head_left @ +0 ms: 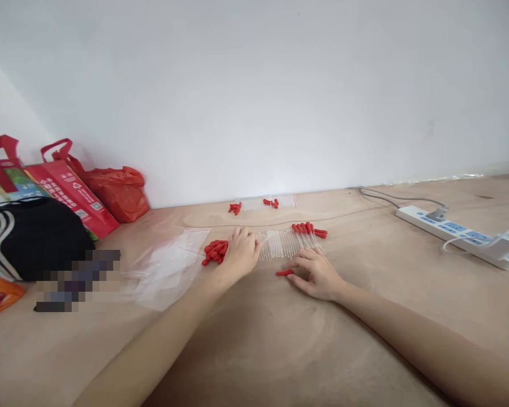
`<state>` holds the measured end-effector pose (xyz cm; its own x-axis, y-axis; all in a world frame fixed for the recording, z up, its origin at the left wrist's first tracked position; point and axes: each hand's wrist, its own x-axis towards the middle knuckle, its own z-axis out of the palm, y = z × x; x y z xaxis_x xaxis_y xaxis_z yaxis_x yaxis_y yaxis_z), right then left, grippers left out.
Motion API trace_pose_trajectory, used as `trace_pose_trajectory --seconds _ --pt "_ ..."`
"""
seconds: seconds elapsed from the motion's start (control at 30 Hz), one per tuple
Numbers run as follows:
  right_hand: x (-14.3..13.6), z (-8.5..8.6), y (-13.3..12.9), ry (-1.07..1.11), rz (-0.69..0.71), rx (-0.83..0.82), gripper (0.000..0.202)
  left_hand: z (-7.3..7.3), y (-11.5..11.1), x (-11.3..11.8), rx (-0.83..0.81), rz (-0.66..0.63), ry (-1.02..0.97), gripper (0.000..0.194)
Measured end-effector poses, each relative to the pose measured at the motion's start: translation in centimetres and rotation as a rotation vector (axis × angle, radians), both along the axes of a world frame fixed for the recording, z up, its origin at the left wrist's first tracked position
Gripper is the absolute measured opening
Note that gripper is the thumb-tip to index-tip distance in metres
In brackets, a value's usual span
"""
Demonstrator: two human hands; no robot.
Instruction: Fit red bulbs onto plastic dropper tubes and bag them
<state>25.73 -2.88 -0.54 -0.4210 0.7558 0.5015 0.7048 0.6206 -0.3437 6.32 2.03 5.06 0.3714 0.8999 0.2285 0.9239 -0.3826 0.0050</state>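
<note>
On the wooden surface (258, 345): heap of red caps (214, 252) | left hand (242, 249) curls beside it, hold unclear | row of clear tubes (276, 245), rightmost ones red-capped | loose red cap (284, 273) | right hand (316, 276), fingers slightly spread, meets it, pinch unclear

We reach forward with both arms bare. Our left arm (165, 333) slants in from the lower left, and our left hand (242, 249) shows its back, fingers bent. Our right arm (411, 339) comes from the lower right; our right hand (318, 276), well apart, curves its thumb and fingers leftward.
</note>
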Motion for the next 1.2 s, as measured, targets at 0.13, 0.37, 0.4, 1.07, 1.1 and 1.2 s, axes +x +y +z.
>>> trace_pose_trajectory --seconds 0.13,0.37,0.4,1.07,1.1,1.2 --pt "-0.8 -0.2 0.3 0.008 -0.033 -0.010 0.027 -2.1 -3.3 -2.6 0.071 -0.242 0.022 0.013" --pt "-2.1 -0.9 1.0 -0.036 -0.034 0.004 0.015 -3.8 -3.7 -3.4 0.002 -0.335 -0.067 0.007" --pt "-2.0 -0.9 1.0 -0.024 -0.038 0.005 0.015 -3.8 -3.5 -3.2 -0.023 -0.340 -0.105 0.005" --pt "-1.9 -0.6 0.4 0.132 0.071 -0.009 0.017 -4.3 -3.5 -2.3 0.116 -0.423 -0.403 0.016" --pt "-2.0 -0.5 0.3 0.135 0.075 -0.016 0.016 -4.3 -3.5 -2.3 0.120 -0.424 -0.398 0.016" --pt "-2.1 -0.2 0.2 0.151 0.102 -0.037 0.016 -4.3 -3.6 -2.2 0.133 -0.422 -0.384 0.017"
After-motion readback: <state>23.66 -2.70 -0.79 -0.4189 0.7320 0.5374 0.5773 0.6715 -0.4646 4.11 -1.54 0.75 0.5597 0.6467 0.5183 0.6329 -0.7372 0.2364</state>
